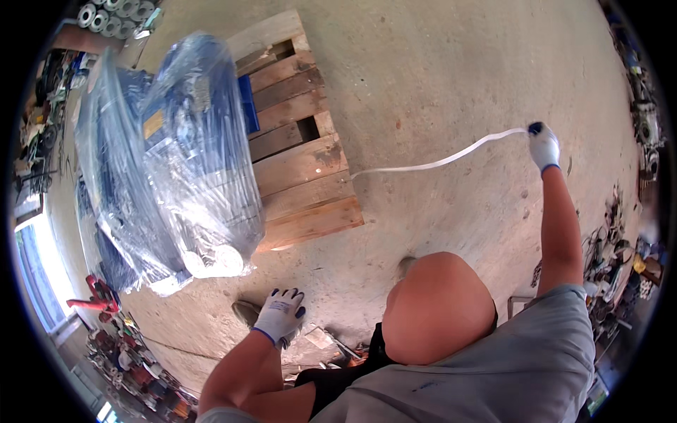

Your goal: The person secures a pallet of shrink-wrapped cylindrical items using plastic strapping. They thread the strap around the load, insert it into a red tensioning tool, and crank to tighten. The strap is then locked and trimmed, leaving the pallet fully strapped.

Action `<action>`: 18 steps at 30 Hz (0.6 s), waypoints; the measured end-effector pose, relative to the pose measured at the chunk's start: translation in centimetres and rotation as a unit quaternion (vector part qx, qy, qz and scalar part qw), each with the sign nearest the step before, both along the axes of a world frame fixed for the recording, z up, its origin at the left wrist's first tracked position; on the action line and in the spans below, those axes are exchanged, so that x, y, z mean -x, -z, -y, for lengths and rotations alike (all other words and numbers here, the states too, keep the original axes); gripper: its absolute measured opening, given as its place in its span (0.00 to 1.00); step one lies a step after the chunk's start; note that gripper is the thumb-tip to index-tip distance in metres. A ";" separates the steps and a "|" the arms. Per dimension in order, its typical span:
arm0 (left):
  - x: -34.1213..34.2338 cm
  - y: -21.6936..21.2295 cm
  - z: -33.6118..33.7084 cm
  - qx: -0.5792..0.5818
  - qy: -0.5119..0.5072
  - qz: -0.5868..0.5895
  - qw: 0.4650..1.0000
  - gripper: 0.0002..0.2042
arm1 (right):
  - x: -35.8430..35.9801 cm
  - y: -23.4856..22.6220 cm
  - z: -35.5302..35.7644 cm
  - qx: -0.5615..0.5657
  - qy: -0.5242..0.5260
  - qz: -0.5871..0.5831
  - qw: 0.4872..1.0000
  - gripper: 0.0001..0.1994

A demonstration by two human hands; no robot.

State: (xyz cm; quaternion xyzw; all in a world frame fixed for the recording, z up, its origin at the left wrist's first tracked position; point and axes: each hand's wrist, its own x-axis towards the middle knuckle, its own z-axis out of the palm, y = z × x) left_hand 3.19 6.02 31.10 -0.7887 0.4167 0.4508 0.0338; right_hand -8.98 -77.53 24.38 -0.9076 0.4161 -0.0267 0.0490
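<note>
Concrete floor (437, 92) holds a pallet (300, 162); right of it, the right hand (543, 146) grips a white strap (437, 163), while the left hand (280, 315) hangs open below.

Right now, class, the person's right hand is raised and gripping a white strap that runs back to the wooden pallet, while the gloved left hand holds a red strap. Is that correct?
Not quite. The left hand holds no strap: its fingers are spread and empty. The rest stands: the right hand is raised, gripping the white strap that runs back to the wooden pallet. The head view shows it.
</note>
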 end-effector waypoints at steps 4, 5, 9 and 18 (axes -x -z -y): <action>-3.1 -5.0 -6.2 -0.095 -0.095 -0.018 0.991 0.28 | 7.5 -11.2 10.0 0.132 0.078 -0.050 0.987 0.13; -3.7 -4.5 -8.4 -0.108 -0.099 0.002 0.989 0.29 | 8.3 -15.0 12.5 0.142 0.084 -0.042 0.985 0.14; -6.4 -8.5 -17.2 -0.197 -0.186 0.066 0.960 0.34 | 2.1 -23.5 9.3 -0.021 0.129 0.087 0.988 0.11; -3.3 -13.0 -27.1 -0.056 -0.556 0.177 0.810 0.30 | -24.4 -39.5 -30.2 -0.374 -0.402 0.046 0.835 0.14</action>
